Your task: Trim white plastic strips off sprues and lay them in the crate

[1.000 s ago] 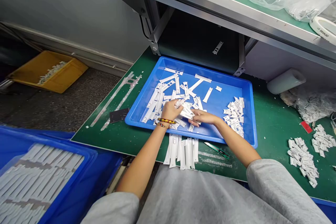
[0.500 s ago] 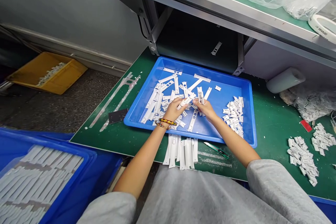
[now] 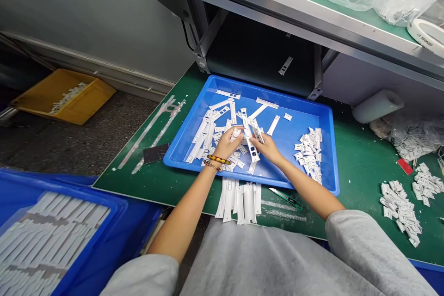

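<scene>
Both hands work over the near half of a blue tray [image 3: 305, 113]. My left hand [image 3: 225, 145], with beaded bracelets on its wrist, is closed on a short-looking white plastic piece [image 3: 236, 134], partly hidden by the fingers. My right hand [image 3: 270, 147] grips a white plastic strip [image 3: 256, 129] that points up and away; more than one may be stacked there. Between the hands stands a long white slotted strip [image 3: 252, 151], slanting toward me. Fingertips of both hands are close to it, and I cannot tell which hand bears it. Loose white strips [image 3: 204, 132] lie around my left hand.
Small white pieces [image 3: 310, 148] heap at the tray's right end. White strips [image 3: 243, 201] and a green cutter knife [image 3: 286, 198] lie at the table's front edge. More small pieces [image 3: 400, 212] sit at right. A dark conveyor belt [image 3: 256, 51] lies behind the tray, under a shelf.
The strip that slanted from my left hand has given way to a steeper slotted strip between the hands. My right hand's strip has tipped left and lower, and both hands have shifted slightly.
</scene>
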### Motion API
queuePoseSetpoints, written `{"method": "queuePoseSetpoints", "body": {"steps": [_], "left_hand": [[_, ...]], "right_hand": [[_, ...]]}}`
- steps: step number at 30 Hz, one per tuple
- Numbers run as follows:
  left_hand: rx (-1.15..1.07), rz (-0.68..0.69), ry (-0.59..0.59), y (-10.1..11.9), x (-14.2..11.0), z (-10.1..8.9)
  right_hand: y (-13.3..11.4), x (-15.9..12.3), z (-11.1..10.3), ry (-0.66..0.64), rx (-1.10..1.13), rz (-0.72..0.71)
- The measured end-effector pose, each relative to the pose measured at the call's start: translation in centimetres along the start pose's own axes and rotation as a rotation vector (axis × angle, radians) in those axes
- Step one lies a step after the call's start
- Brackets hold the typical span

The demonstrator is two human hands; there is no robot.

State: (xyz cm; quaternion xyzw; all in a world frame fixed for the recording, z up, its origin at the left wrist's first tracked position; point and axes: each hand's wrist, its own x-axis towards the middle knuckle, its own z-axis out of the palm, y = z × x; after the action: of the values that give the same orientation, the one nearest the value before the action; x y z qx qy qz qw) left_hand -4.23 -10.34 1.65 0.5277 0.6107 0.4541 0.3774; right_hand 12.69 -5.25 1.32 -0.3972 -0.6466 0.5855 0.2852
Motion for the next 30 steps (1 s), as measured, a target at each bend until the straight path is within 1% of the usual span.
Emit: {"method": "queuePoseSetpoints", "body": {"steps": [3,6,10,11,14,17,20,26,28,30], "left_hand": [[0.030,0.066,0.047,0.4,0.1,0.0],[0.052,0.047,0.060,0.7,0.0,0.1],[0.069,0.019,0.126,0.5,0.1,0.0],[0.073,0.012,0.141,0.3,0.1,0.0],[0.074,-0.016,0.166,0.0,0.3,0.0],[0.045,-0.023,0.140,0.0,0.3,0.1],[0.002,-0.006,0.092,0.3,0.2,0.2],[-0.081,-0.036,0.064,0.8,0.0,-0.1],[-0.123,-0.061,0.045,0.7,0.0,0.0],[-0.182,-0.099,0.004,0.6,0.0,0.1]], "right_hand": [[-0.3,-0.4,0.2,-0.025,-0.152,-0.102],[-0.4,-0.6,0.2,-0.062,-0.203,-0.157],[-0.4,-0.7,0.1,-0.216,-0.149,-0.130],[-0.3,-0.7,0.1,-0.237,-0.143,-0.120],[0.0,-0.6,0.0,-0.231,-0.148,-0.079],[0.4,-0.4,0.0,-0.243,-0.120,-0.009],[0.6,-0.2,-0.1,-0.249,-0.081,0.019],[0.4,-0.3,-0.3,-0.189,-0.147,-0.049],[0.2,-0.5,-0.2,-0.212,-0.146,-0.060],[0.0,-0.7,0.0,-0.277,-0.073,-0.035]]}}
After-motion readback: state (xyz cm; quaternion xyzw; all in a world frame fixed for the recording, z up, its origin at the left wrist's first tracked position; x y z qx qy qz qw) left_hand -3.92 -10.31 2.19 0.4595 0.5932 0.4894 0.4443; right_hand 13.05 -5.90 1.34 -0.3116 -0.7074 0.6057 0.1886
